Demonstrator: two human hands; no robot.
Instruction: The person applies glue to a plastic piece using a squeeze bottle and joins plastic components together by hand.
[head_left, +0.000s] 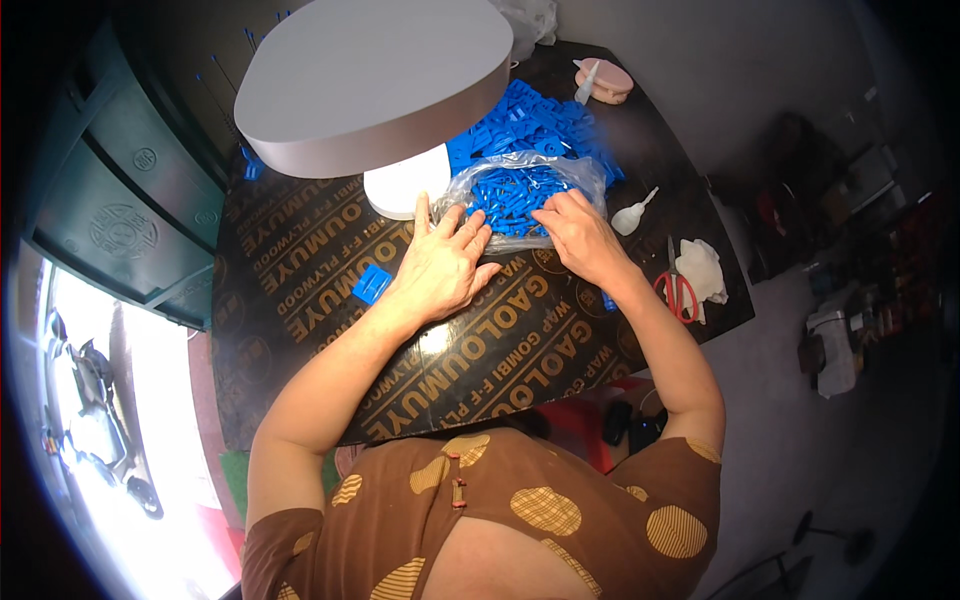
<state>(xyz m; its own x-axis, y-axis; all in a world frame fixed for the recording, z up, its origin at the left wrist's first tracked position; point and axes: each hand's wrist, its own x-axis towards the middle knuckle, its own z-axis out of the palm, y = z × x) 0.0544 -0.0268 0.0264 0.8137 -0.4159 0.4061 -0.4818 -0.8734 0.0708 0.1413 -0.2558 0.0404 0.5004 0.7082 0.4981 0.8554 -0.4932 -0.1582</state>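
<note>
A clear plastic bag (598,178) lies spread out, filled with small, thin blue plastic parts (510,198). My left hand (445,262) rests at the bag's left front edge, fingers stretched out and apart, holding nothing I can see. At the bag's right side, my right hand (582,238) has its fingertips pinched together among the small parts. What they grip, if anything, is hidden. Behind the bag rises a heap of larger, flat blue plastic pieces (530,118). One blue piece (372,284) sits alone on the dark table, left of my left wrist.
A lamp's broad grey head (375,80) hangs over the left side of the table (330,260), above its white base (405,190). On the right are a white squeeze bottle (630,217), red-handled scissors (678,296), crumpled white cloth (702,268) and a round pink container (610,84).
</note>
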